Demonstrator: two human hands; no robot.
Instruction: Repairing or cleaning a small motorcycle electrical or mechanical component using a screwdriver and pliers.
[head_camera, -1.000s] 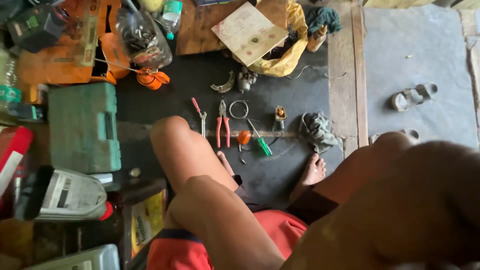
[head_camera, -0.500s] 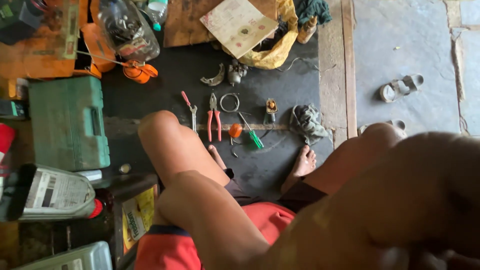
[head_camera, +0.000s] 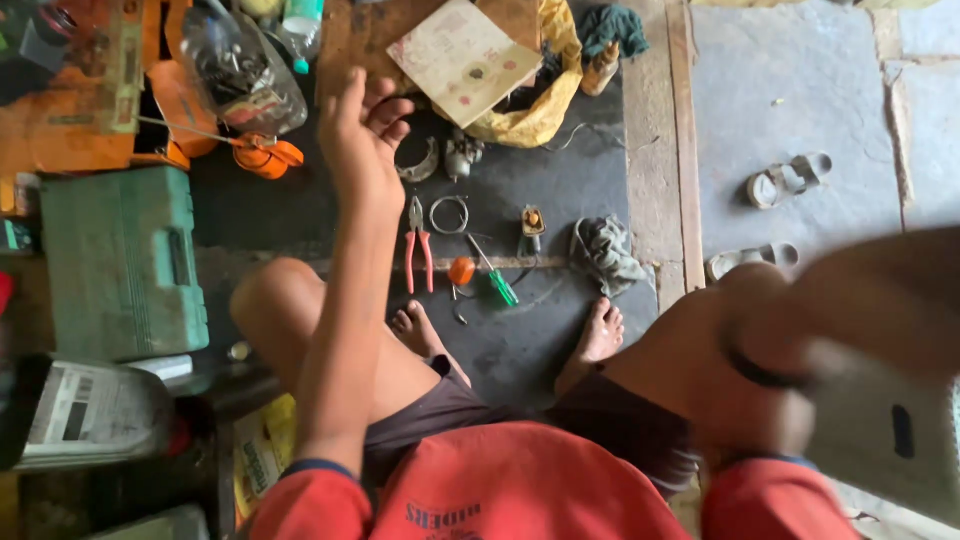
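From the head camera, looking down over the person seated on the floor: the left arm has come up into the picture. A moment ago only the knees and thighs showed. Now the left hand (head_camera: 365, 130) is stretched forward over the dark mat (head_camera: 560, 340), palm up and fingers spread. Its grip is released and nothing lies in it.

It hangs above the far end of the mat. The curved metal piece (head_camera: 418, 165) lies just beside it, with a small metal part (head_camera: 462, 155) next to that. The red-handled pliers (head_camera: 418, 258) lie nearer the body, below the wrist, untouched on the mat. Past them are a wire ring (head_camera: 448, 213), a green-handled screwdriver (head_camera: 497, 283) and a crumpled grey rag (head_camera: 603, 252). None of the tools has shifted; only the arm and the tilt of the head have.

The right hand (head_camera: 770, 400) is close to the lens at the lower right, badly blurred, with a dark band at the wrist. A pale flat object (head_camera: 880, 440) sits against it. I cannot tell whether the fingers are closed on it or what it is.

To the left stands a green case (head_camera: 122, 262), shut. At the top lie a cardboard sheet (head_camera: 462, 60) and a yellow bag (head_camera: 548, 100). Both bare feet rest on the mat, and a pair of sandals (head_camera: 790, 180) lies well apart on the stone floor.
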